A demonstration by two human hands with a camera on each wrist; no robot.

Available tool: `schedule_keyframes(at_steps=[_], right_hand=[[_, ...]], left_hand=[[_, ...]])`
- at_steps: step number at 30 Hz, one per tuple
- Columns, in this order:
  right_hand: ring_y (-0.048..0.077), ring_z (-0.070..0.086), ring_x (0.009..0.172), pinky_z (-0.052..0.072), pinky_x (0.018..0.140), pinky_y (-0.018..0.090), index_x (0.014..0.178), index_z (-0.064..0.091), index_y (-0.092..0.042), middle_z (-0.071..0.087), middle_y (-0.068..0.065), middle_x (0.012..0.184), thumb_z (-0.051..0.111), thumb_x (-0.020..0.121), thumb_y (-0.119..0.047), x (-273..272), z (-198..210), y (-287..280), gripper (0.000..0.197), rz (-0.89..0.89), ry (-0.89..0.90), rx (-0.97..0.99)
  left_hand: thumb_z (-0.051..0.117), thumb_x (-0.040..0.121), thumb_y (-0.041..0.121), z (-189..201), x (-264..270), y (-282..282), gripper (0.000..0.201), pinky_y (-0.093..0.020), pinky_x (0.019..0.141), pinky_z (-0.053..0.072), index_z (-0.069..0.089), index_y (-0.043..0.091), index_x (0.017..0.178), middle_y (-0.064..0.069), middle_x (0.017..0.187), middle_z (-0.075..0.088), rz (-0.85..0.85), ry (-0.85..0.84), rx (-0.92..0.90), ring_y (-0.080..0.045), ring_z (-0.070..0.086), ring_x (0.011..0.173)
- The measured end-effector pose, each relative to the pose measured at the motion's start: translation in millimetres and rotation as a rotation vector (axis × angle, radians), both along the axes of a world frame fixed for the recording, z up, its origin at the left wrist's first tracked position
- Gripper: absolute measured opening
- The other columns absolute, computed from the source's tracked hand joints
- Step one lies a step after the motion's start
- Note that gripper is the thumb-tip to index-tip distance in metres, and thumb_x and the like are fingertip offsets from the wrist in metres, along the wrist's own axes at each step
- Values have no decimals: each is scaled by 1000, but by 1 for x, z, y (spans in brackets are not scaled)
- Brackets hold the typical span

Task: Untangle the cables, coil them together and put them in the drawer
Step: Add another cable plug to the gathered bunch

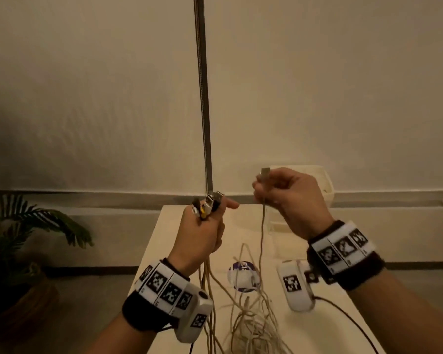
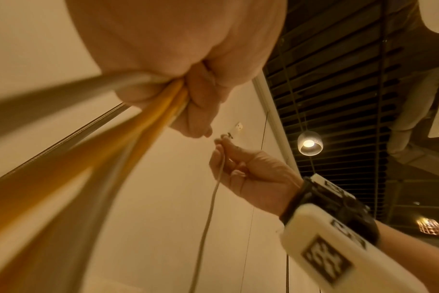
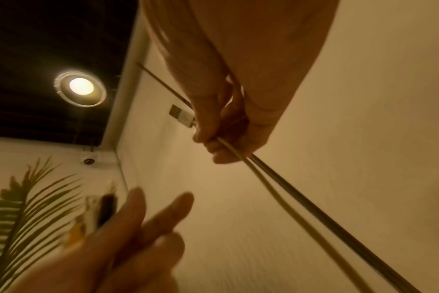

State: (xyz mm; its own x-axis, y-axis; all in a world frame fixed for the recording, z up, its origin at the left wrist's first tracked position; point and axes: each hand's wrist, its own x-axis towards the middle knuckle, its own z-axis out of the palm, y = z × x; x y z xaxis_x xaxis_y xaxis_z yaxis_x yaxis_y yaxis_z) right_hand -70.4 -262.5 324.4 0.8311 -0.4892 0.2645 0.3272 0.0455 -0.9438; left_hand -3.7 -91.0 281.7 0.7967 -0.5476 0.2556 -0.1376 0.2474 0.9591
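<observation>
Cable ends gathered above the table before coiling.

A bundle of cables (image 1: 207, 267) was gripped in the curled fingers of the left hand (image 1: 202, 231), its plugs (image 1: 209, 201) projecting just above the thumb and forefinger. A single cable (image 1: 262, 226) was pinched near its connector (image 1: 265, 172) by the closed fingertips of the right hand (image 1: 292, 200); its slack hung below the fingers into the tangle (image 1: 251, 325) on the table (image 1: 325, 325). The cables were judged light, limp and easily snagged, best held just behind the plugs.
</observation>
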Motion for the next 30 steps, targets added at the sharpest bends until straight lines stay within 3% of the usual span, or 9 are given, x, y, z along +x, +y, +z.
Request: schedule_keyframes(at_steps=[4,8,10,13,17,21,24,27,30], right_hand=[[17,65,66,57,66,31,95,66,-2,69,10,81,66,83,2,5,39,-12,13,-73,-204,260],[16,65,61,56,59,27,89,71,-6,71,9,74,67,85,-8,-11,15,26,6,109,97,-316],[16,66,62,55,60,27,88,73,-10,72,9,75,67,86,-10,-15,-5,45,7,157,156,-404],[10,68,65,53,60,21,94,75,-10,74,3,77,64,85,0,-14,-18,52,18,88,61,-352],[12,69,66,53,60,21,91,77,-14,73,-2,79,64,85,1,-18,-20,54,20,90,52,-420],[17,65,60,55,58,30,99,76,-10,73,6,74,64,86,0,-25,-28,48,21,135,28,-352],[16,60,56,53,56,32,103,75,-11,74,8,76,64,88,-4,-38,-56,45,19,161,50,-332],[9,56,53,47,55,24,91,77,-13,71,2,68,62,91,-6,-54,-96,22,17,233,218,-357],[7,54,54,46,58,24,83,76,-11,64,-2,62,59,93,-7,-60,-124,-2,19,283,338,-446]], left_hand=[[53,86,44,14,7,-4,41,-20,41,18,67,11,107,4,51,24,-22,2,-66,-12,18,43],[57,83,52,19,6,-1,53,-21,41,22,63,16,121,-2,55,28,-100,1,-83,-13,22,46],[60,85,58,19,2,-1,53,-24,43,27,63,21,123,-16,61,37,-132,-51,-30,-17,32,48],[65,81,55,17,-4,-4,45,-33,54,37,70,21,111,-33,81,55,-163,-38,58,-27,51,63],[58,85,55,13,-12,-9,54,-28,51,35,68,6,107,-27,76,57,-114,-35,99,-28,49,63],[49,83,56,14,-17,-12,54,-23,41,34,71,8,96,-6,59,61,4,-149,78,-21,46,47],[49,77,61,19,-6,0,52,-28,48,42,59,10,74,-2,59,55,167,-75,-48,-14,49,51],[47,82,59,32,11,25,45,-39,63,58,46,16,66,-3,61,46,114,63,-243,-20,57,61],[34,92,58,42,10,47,51,-22,40,36,34,20,57,2,54,30,44,50,-193,-12,31,43]])
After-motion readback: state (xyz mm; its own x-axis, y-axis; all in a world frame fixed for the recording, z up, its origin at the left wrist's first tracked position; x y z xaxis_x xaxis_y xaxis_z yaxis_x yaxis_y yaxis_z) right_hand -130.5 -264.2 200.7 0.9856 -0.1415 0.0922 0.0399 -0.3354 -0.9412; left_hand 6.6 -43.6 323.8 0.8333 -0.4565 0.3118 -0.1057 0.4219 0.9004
